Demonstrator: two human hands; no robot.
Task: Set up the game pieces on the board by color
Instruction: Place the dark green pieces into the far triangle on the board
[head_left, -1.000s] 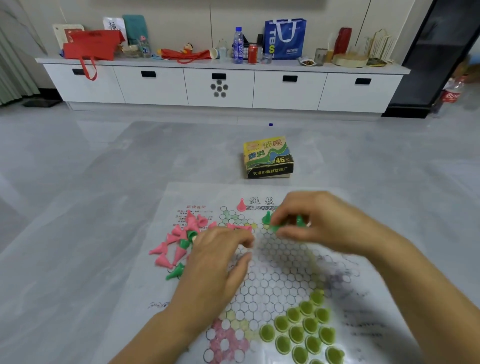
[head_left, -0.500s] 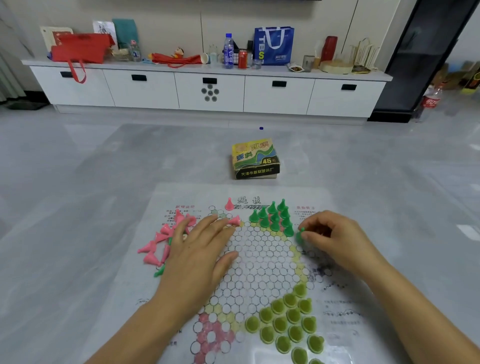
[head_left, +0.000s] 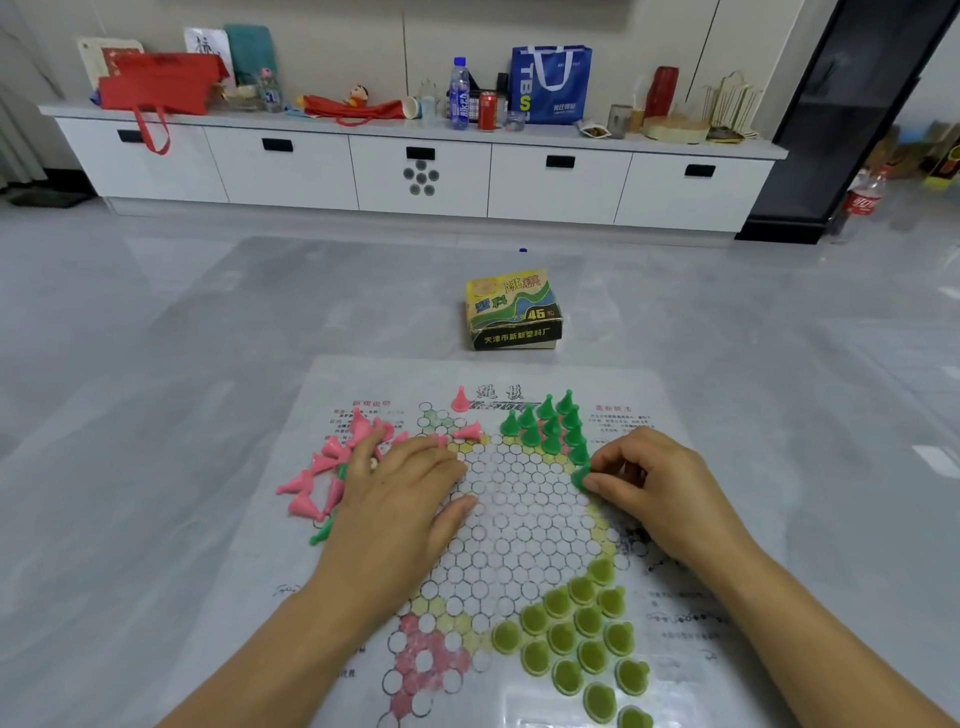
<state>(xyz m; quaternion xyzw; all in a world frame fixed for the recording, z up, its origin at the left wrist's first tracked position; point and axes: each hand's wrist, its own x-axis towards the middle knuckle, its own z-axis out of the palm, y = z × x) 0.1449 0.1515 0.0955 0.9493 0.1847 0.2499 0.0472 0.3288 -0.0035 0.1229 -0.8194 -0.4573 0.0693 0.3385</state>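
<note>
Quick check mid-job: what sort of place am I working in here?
Likely a home living room: glossy grey tiled floor, long white drawer cabinet cluttered with a blue shopping bag and a clear water bottle.

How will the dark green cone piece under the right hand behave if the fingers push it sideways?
The dark green cone piece probably tips easily: it is tall with a narrow tip, and many pink pieces already lie on their sides. It looks like light plastic, so it may slide on the glossy board. Fallen, it would likely roll in a curve. The right hand pinches it.
</note>
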